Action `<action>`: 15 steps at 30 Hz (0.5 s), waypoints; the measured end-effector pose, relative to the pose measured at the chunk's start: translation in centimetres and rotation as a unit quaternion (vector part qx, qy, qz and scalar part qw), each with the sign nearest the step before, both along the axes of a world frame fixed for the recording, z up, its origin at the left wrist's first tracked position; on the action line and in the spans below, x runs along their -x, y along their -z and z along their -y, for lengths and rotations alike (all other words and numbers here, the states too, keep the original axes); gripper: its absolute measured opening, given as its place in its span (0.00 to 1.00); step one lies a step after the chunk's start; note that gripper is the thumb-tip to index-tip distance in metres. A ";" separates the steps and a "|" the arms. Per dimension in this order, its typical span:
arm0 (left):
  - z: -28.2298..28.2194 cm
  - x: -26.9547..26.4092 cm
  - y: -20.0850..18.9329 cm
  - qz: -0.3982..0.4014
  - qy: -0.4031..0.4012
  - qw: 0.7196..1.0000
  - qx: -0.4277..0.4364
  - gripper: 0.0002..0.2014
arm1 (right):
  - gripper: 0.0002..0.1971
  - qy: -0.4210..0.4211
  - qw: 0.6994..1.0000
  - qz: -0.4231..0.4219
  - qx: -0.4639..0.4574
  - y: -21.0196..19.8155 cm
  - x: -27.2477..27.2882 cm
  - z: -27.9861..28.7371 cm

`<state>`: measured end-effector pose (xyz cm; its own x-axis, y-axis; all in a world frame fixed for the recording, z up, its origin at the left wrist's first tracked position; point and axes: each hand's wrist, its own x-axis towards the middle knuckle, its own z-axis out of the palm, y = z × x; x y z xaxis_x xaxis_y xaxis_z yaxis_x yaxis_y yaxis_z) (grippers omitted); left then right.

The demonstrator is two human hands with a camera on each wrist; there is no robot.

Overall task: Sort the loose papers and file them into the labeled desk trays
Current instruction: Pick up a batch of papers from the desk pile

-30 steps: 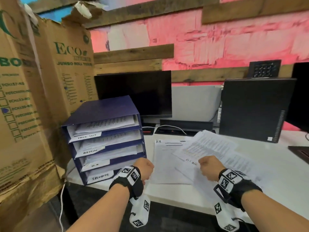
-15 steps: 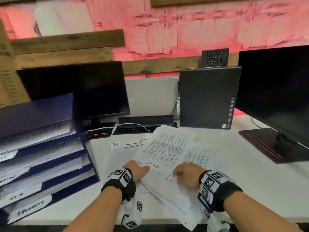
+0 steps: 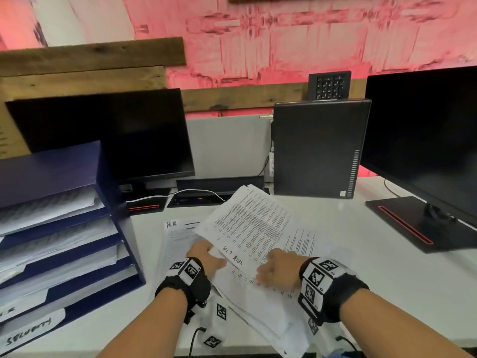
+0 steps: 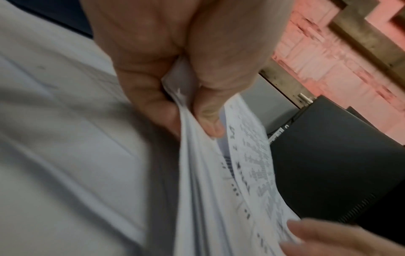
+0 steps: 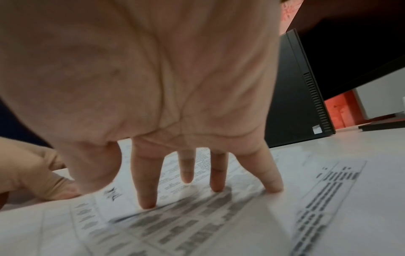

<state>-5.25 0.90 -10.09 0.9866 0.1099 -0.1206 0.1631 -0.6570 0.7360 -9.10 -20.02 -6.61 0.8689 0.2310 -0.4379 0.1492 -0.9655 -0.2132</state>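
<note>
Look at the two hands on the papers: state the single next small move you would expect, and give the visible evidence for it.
Probably lifting the top sheet clear and carrying it left toward the blue desk trays. The left hand pinches the corner of that printed sheet, handwritten "Task List", already raised off the pile. The right hand presses straight fingers on the papers beneath, steadying them.

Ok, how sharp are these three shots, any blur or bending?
Head view: papers fairly sharp, desk edges bowed by the wide lens, wall smeared. Left wrist view: left hand pinching the sheets is soft, print streaked. Right wrist view: right hand looms large and soft, near print blurred.
</note>
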 end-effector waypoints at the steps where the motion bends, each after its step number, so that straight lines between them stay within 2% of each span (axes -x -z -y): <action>1: -0.2 0.0 0.1 0.013 -0.014 1.000 0.018 0.18 | 0.30 0.017 1.000 -0.002 -0.014 -0.4 0.2 0.3; 3: -1.0 0.2 -0.1 0.024 -0.038 0.998 0.037 0.16 | 0.27 0.014 0.999 -0.012 -0.028 -1.0 0.6 0.9; 6: -2.4 0.7 -0.6 0.022 -0.066 0.998 -0.003 0.03 | 0.19 -0.016 0.999 -0.013 -0.035 -1.2 1.2 1.8; 10: -3.9 1.3 -1.0 0.061 -0.120 0.991 0.003 0.08 | 0.18 -0.008 0.998 0.019 -0.055 -1.0 1.8 2.3; 13: -3.9 1.8 -2.0 0.032 -0.110 0.993 0.006 0.12 | 0.19 -0.014 0.997 0.039 -0.059 -0.9 2.1 2.1; 15: -3.8 2.1 -3.1 -0.011 -0.114 0.992 0.061 0.14 | 0.18 -0.013 0.996 0.043 -0.076 -0.8 2.1 1.8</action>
<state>-7.40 4.74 -7.00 0.9350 0.3127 -0.1671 0.3133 -0.5078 0.8025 -11.22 -21.80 -5.78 0.8950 0.3110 -0.3198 0.1971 -0.9188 -0.3419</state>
